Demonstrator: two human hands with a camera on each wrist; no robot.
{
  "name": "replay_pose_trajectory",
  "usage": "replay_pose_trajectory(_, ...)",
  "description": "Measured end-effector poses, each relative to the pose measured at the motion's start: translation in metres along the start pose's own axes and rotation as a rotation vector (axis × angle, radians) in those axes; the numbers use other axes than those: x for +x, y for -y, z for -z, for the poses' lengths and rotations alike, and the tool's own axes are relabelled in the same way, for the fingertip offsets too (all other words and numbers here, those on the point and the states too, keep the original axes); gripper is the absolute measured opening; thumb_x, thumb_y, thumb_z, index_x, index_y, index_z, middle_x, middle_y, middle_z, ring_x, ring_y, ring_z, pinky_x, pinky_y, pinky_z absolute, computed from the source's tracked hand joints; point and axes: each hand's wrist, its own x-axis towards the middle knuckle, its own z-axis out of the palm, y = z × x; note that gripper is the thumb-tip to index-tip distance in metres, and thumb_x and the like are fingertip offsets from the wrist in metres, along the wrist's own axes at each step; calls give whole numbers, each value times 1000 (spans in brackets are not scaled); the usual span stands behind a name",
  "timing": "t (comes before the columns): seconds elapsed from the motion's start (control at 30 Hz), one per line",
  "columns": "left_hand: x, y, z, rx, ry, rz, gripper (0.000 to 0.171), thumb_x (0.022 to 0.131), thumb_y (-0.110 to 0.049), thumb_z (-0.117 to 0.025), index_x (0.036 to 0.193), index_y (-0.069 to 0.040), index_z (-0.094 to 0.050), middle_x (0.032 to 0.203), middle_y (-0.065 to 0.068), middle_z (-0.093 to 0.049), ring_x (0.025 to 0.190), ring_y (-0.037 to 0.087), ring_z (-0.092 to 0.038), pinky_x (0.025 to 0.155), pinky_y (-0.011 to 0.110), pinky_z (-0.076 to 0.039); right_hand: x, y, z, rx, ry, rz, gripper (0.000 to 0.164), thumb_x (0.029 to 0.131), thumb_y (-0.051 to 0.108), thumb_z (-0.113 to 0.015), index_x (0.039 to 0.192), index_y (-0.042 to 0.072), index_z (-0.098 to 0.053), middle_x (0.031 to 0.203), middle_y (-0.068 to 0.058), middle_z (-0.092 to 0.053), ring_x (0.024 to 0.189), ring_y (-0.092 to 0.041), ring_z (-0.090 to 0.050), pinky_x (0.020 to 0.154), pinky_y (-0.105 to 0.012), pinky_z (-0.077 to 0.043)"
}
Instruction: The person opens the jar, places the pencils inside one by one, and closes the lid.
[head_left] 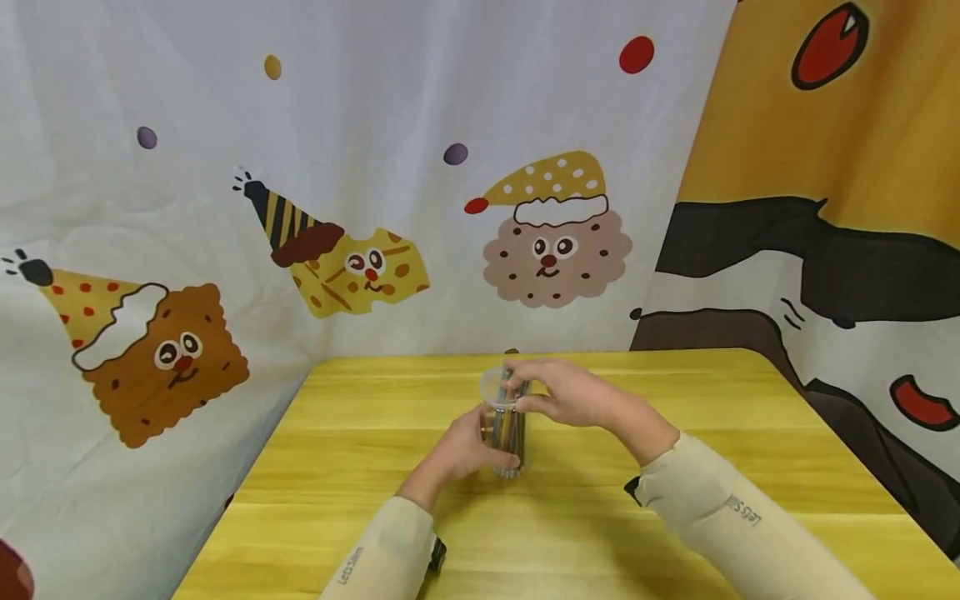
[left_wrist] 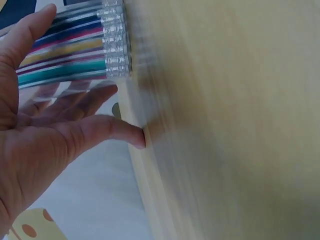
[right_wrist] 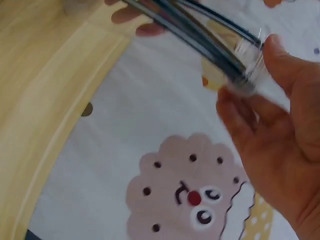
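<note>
A clear round jar (head_left: pixel 522 442) stands tilted near the middle of the table, filled with thin pens (head_left: pixel 507 429) in several colours. My left hand (head_left: pixel 463 446) holds the jar low on its left side; through the clear wall, some fingers show behind it in the left wrist view. At the lower end the pens have silvery, see-through tips (left_wrist: pixel 116 45). From the right, my right hand (head_left: pixel 573 392) grips the jar's open clear rim (head_left: pixel 491 387), thumb on the near side and fingers beyond. In the right wrist view the pen ends (right_wrist: pixel 241 80) lie between thumb and fingers.
The yellow wood-grain table (head_left: pixel 337 500) ends at a white cartoon-printed curtain (head_left: pixel 420 100) behind it. A darker, orange-and-black printed cloth (head_left: pixel 862 283) hangs at the right. Dark bands (head_left: pixel 437 552) show at both sleeve cuffs.
</note>
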Motion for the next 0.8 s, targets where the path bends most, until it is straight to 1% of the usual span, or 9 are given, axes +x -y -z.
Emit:
replay_pose_trajectory(0.13,-2,0,-2,-5,-3,7,103,85,-25,-94,168,-28,-33,161,17,-51,147,45,-51,115,67,-48,-2,13,-19,-179,-209,-38,35,94,40,-81,116,13,-82,133,-16,-75,118,-35,-74,92,-46,-65)
replay_pose_trajectory(0.2,-2,0,-2,-1,0,8,102,86,-25,-93,168,-26,-33,161,17,-51,147,45,-51,116,67,-47,-5,17,-24,-210,-255,-71,37,94,44,-80,117,15,-83,134,-16,-75,120,-37,-72,93,-50,-65)
replay_pose_trajectory(0.27,-2,-1,-1,10,6,10,101,85,-25,-93,168,-24,-34,160,16,-52,146,44,-52,116,66,-48,-8,14,-21,-154,-221,-63,34,99,40,-76,121,14,-82,146,-20,-67,130,-43,-66,101,-58,-60)
replay_pose_trajectory(0.33,-2,-1,0,18,14,11,101,85,-24,-94,167,-23,-35,158,16,-55,144,43,-55,116,64,-48,-8,6,-12,-34,-129,-41,29,103,31,-73,124,13,-79,160,-22,-54,143,-47,-55,111,-63,-53)
replay_pose_trajectory(0.43,-2,-2,0,27,24,16,101,84,-23,-94,167,-22,-36,158,16,-56,142,42,-57,116,64,-49,-6,-5,-4,124,-1,-32,22,105,22,-70,125,14,-75,169,-21,-41,153,-46,-45,118,-64,-47)
replay_pose_trajectory(0.5,-3,-3,-1,33,23,18,102,84,-23,-94,167,-21,-35,159,18,-55,143,43,-57,115,64,-49,-5,-6,-4,150,13,-37,23,103,22,-72,124,14,-74,166,-20,-47,151,-42,-49,115,-57,-52)
replay_pose_trajectory(0.57,-4,-4,-3,37,20,17,105,84,-23,-94,169,-21,-32,160,20,-53,143,46,-56,115,65,-49,-5,-2,-11,85,-68,-50,26,99,27,-77,122,14,-78,155,-18,-60,141,-38,-61,103,-48,-61)
replay_pose_trajectory(0.7,-4,-6,-6,56,7,4,110,85,-25,-94,171,-20,-26,165,22,-46,145,50,-52,114,67,-49,-8,18,-31,-167,-310,-88,36,91,42,-82,115,15,-84,132,-17,-76,119,-38,-74,89,-47,-66)
replay_pose_trajectory(0.8,-3,-6,-6,74,4,5,112,85,-25,-94,172,-22,-24,168,19,-43,147,49,-50,115,66,-48,-9,22,-31,-203,-314,-117,39,96,47,-77,119,16,-83,136,-18,-74,122,-42,-71,97,-57,-62)
